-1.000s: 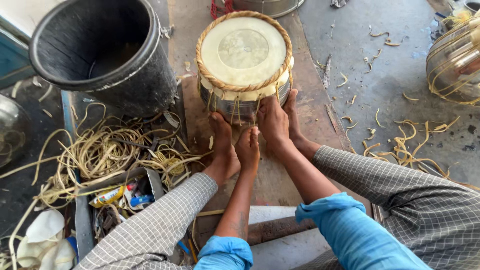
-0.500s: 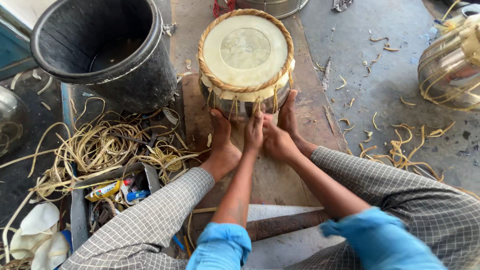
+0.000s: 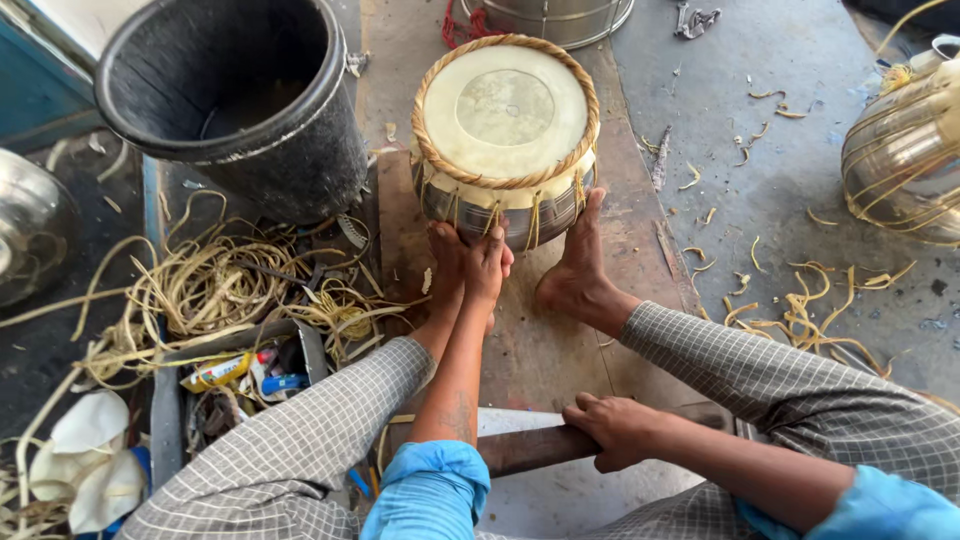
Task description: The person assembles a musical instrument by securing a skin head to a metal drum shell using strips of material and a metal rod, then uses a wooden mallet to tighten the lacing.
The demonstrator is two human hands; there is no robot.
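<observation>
Drum braced between both feet, left hand at its near wall.

I see the drum (image 3: 506, 130) upright on the wooden board (image 3: 540, 350), right of the black bucket (image 3: 235, 95). My left hand (image 3: 487, 265) has fingers together, pressed on the drum's lacing. My right hand (image 3: 612, 430) is clamped around a dark bar (image 3: 525, 450) near me.

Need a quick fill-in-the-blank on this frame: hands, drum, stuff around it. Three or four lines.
1. The left hand reaches forward to the metal ____, beside a bare foot.
2. The right hand grips a wooden ____ near the lap.
3. The drum has a rim of braided ____ around its pale head.
4. Left of the drum stands a black ____.

Missing words: drum; handle; cord; bucket
</observation>
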